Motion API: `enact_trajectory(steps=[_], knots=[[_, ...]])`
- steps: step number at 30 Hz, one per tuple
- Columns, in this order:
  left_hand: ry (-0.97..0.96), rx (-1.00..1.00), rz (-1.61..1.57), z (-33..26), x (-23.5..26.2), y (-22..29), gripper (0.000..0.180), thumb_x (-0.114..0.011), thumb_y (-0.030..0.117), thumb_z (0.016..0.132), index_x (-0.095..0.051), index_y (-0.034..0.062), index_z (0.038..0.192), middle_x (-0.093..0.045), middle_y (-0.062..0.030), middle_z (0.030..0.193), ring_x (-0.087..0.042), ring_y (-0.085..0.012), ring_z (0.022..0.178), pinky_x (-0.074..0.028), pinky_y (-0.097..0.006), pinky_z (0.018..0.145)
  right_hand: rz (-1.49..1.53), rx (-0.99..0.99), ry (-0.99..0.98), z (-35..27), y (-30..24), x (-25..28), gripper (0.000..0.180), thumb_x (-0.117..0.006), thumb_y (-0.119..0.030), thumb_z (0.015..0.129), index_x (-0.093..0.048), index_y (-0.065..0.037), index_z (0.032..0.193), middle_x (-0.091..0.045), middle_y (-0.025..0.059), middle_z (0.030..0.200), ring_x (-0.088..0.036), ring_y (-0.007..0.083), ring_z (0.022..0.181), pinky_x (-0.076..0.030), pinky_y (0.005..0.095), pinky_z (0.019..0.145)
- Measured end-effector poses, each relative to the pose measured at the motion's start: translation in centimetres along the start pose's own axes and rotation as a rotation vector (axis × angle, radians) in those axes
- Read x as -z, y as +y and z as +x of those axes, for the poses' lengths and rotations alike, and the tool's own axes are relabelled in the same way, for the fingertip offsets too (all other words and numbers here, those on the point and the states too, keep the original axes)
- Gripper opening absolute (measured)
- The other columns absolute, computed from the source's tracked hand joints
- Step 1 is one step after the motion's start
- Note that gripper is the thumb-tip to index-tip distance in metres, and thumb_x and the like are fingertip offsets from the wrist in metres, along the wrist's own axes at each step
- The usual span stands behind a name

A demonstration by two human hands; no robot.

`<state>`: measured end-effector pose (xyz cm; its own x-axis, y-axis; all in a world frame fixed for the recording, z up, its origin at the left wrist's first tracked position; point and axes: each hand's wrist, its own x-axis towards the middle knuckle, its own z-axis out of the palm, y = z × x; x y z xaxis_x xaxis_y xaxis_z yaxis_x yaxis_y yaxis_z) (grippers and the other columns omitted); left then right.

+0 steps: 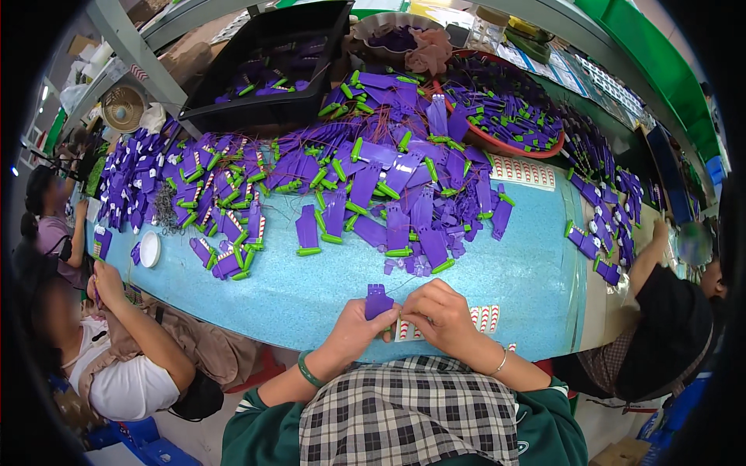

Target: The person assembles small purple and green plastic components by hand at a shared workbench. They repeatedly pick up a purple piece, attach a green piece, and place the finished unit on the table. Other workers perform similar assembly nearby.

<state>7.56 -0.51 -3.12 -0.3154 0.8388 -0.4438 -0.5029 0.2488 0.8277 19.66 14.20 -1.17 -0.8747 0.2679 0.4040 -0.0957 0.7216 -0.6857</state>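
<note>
My left hand grips a flat purple plastic piece near the front edge of the blue table; its notched end points away from me. Close beside it, my right hand has thumb and index finger pinched together at the near end of the piece. What those fingertips hold, if anything, is too small to make out. A white sheet of red-marked stickers lies partly under my right hand. Beyond my hands spreads a heap of purple pieces with bright green ends and thin wires.
A black bin stands at the far left of the heap, a red basket at the far right. Another sticker sheet lies below the basket. A small white dish sits at left. Co-workers sit on both sides, one in a white shirt.
</note>
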Motion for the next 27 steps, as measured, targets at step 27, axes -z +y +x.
enact_trajectory(steps=[27], knots=[[0.009, -0.168, 0.051, -0.4, -0.2, 3.7, 0.010, -0.063, 0.010, 0.089, -0.060, 0.0007, 0.092, -0.060, -0.0020, 0.071, -0.054, -0.0078, 0.058, -0.043, -0.022, 0.051, 0.639, -0.414, 0.258, 1.9, -2.0, 1.1, 0.013, -0.067, -0.001, 0.083, -0.062, 0.000, 0.095, -0.056, 0.0099, 0.115, -0.057, 0.0156, 0.099, -0.047, 0.0275, 0.081]])
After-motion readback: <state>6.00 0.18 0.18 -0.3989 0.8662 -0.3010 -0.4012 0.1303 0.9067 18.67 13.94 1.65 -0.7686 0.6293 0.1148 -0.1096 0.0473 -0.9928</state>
